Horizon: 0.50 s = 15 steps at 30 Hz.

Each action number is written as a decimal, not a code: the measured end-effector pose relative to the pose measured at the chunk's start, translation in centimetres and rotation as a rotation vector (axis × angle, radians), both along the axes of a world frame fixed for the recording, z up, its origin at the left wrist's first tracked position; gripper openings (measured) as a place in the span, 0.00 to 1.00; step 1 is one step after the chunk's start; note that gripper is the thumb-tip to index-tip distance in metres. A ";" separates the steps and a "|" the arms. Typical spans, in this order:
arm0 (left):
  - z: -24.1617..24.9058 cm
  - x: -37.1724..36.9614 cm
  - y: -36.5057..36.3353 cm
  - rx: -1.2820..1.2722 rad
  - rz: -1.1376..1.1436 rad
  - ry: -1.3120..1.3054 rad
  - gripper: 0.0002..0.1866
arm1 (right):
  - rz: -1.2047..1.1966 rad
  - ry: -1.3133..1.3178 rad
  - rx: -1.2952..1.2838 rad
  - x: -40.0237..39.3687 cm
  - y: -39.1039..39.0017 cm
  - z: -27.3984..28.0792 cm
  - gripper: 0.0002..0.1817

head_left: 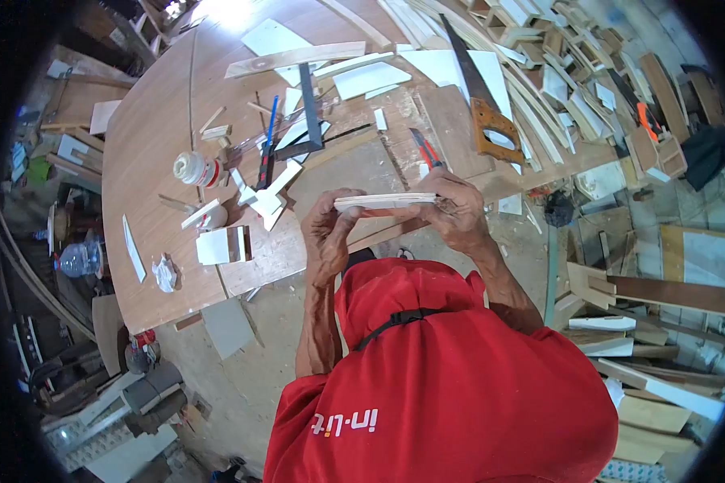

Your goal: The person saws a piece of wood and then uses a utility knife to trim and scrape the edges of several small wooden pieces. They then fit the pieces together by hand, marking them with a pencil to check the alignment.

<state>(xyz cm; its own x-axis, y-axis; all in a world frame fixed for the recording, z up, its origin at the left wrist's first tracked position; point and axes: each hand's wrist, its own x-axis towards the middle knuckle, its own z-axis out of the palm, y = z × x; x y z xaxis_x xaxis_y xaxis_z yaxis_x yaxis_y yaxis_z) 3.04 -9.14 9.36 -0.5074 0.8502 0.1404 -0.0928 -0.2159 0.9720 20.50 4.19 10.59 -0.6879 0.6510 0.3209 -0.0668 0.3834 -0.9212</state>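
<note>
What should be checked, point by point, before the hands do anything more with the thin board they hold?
1. Left hand grips the thin board at its left end: ok.
2. Right hand grips its right end: ok.
3. Board held level, clear of the table: ok.
4. Board edge free of cracks: cannot tell, too small.
5. Hand saw lies apart from both hands: ok.
6. Glue bottle is closed: cannot tell.
</note>
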 end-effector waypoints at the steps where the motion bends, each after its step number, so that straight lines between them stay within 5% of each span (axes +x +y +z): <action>1: 0.4 0.3 0.1 -0.020 0.013 -0.026 0.11 | -0.021 0.012 0.017 0.1 0.0 0.0 0.09; 7: -0.6 0.9 0.9 -0.256 0.401 0.239 0.13 | -0.147 0.061 0.273 -0.2 -0.2 1.6 0.08; 10: 0.5 1.0 0.2 -0.303 -0.034 -0.154 0.15 | -0.158 0.064 0.478 -0.5 -0.2 1.7 0.10; 15: 1.8 2.7 0.8 -0.231 0.096 -0.450 0.17 | -0.098 0.038 0.713 -1.2 -0.8 1.1 0.14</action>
